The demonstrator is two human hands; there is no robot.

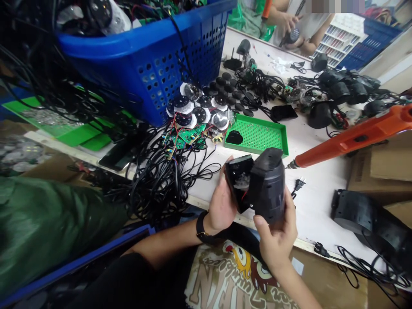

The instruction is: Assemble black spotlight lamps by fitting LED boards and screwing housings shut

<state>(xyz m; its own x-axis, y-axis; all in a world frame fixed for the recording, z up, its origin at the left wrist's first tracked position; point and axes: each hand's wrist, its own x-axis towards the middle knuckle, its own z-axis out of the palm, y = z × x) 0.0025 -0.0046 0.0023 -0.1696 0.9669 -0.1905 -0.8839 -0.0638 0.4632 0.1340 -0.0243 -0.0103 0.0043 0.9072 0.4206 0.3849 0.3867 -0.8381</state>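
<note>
Between my two hands, above the table's front edge, is a black plastic housing in two parts. My left hand [222, 204] is closed on the open housing half [237, 189], with clear and red wire parts showing inside. My right hand [280, 236] grips the rounded housing shell [268, 189] from its right side and below. The two parts stand close together at an angle, a gap between them. A green perforated tray [257, 150] with small screws and a black piece [234, 137] lies just beyond. An orange electric screwdriver [347, 139] points in from the right.
A blue basket [128, 56] full of parts stands at the left back. Circuit boards [186, 136], lamp pieces [199, 113] and coiled black cables [170, 180] lie left. Finished-looking black housings [360, 219] sit right. Another person's hands [291, 30] work across the table.
</note>
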